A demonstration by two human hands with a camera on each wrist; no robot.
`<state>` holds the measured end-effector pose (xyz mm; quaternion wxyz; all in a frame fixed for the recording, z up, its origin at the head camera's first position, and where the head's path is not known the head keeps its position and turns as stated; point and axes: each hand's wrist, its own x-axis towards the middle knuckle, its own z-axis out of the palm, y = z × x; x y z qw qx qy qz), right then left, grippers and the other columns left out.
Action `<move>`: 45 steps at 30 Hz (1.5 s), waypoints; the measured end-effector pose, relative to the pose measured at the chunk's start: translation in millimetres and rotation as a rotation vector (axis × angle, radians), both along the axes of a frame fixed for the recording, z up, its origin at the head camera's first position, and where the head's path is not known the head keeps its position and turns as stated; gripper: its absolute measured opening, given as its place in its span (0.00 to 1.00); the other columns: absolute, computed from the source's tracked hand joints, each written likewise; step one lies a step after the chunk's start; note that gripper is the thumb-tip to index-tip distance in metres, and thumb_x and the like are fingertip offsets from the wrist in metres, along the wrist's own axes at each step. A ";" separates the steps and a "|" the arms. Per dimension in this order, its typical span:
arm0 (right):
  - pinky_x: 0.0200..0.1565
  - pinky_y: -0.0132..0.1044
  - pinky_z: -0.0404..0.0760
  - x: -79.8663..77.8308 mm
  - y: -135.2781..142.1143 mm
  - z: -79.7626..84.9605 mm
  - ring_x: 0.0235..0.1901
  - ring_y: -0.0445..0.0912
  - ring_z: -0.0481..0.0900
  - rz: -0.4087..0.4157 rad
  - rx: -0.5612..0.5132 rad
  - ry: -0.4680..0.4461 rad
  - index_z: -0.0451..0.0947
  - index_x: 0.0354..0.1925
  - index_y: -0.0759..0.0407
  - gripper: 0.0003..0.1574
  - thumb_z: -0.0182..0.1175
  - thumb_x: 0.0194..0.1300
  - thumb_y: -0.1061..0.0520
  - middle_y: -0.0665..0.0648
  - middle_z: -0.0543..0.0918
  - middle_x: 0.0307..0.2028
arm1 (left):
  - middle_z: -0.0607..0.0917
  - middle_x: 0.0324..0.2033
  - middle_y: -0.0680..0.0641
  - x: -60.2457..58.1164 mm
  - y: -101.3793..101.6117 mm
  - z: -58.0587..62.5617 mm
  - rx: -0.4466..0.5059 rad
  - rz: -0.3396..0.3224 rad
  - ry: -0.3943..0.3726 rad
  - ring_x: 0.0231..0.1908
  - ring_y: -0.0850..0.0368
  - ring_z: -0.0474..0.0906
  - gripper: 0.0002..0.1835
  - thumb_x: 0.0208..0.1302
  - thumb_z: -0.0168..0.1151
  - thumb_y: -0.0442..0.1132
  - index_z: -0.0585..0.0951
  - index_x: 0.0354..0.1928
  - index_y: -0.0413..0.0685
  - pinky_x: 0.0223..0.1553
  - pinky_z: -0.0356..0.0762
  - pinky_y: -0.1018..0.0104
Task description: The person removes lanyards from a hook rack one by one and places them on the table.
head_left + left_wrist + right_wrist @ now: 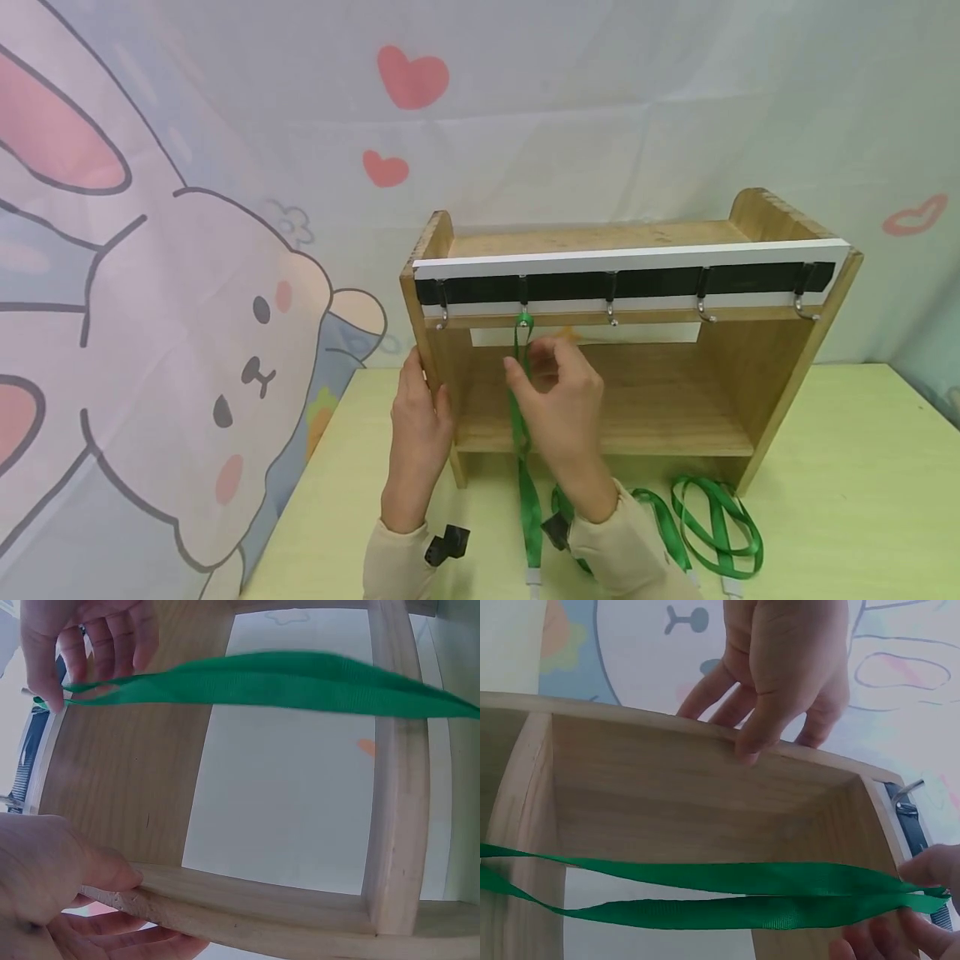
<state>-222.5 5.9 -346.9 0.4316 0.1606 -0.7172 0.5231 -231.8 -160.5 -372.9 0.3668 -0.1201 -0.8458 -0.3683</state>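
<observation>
A green lanyard [528, 500] hangs from the second hook [524, 307] from the left on a small wooden shelf [783, 358]. Its white end [533, 577] reaches down past the shelf's lower front. My right hand [562, 400] is at the lanyard's upper part, thumb and fingers parted on either side of the strap. In the right wrist view the strap [795, 877] runs between these fingertips, close under the hook. With thumb inside and fingers outside, my left hand [45, 877] grips the edge of the shelf's left side panel [225, 919].
A white strip with a black band [570, 287] carries several metal hooks along the shelf's top front. More green lanyards [716, 533] lie on the pale green table [847, 467] in front, partly behind my right forearm. A cloth printed with a rabbit [202, 333] hangs behind.
</observation>
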 end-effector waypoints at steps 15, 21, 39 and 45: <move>0.30 0.41 0.84 1.7 -0.3 3.3 0.27 0.45 0.82 0.013 -0.002 0.031 0.81 0.32 0.65 0.04 0.63 0.59 0.71 0.56 0.84 0.26 | 0.74 0.56 0.26 -1.7 0.0 -0.3 0.004 0.007 0.016 0.54 0.30 0.77 0.30 0.64 0.58 0.18 0.62 0.67 0.23 0.49 0.81 0.39; 0.30 0.45 0.85 7.8 6.9 5.2 0.27 0.45 0.83 0.028 0.006 0.052 0.82 0.32 0.65 0.04 0.64 0.60 0.71 0.56 0.85 0.27 | 0.74 0.56 0.25 0.4 1.1 -1.6 -0.007 0.018 0.024 0.54 0.29 0.77 0.29 0.63 0.58 0.18 0.63 0.66 0.22 0.50 0.80 0.38; 0.37 0.36 0.83 30.1 23.9 6.0 0.33 0.46 0.82 0.264 -0.042 -0.291 0.84 0.35 0.64 0.02 0.64 0.66 0.67 0.55 0.87 0.32 | 0.74 0.56 0.25 -1.5 0.5 -0.7 0.002 0.010 -0.003 0.54 0.29 0.77 0.29 0.64 0.57 0.18 0.62 0.67 0.23 0.50 0.80 0.37; 0.39 0.36 0.84 29.5 26.5 0.1 0.33 0.46 0.83 0.334 -0.082 -0.397 0.83 0.36 0.68 0.02 0.63 0.67 0.68 0.58 0.86 0.33 | 0.75 0.55 0.26 -1.9 0.9 0.2 0.009 0.001 0.011 0.53 0.29 0.78 0.29 0.64 0.58 0.18 0.62 0.67 0.23 0.48 0.81 0.37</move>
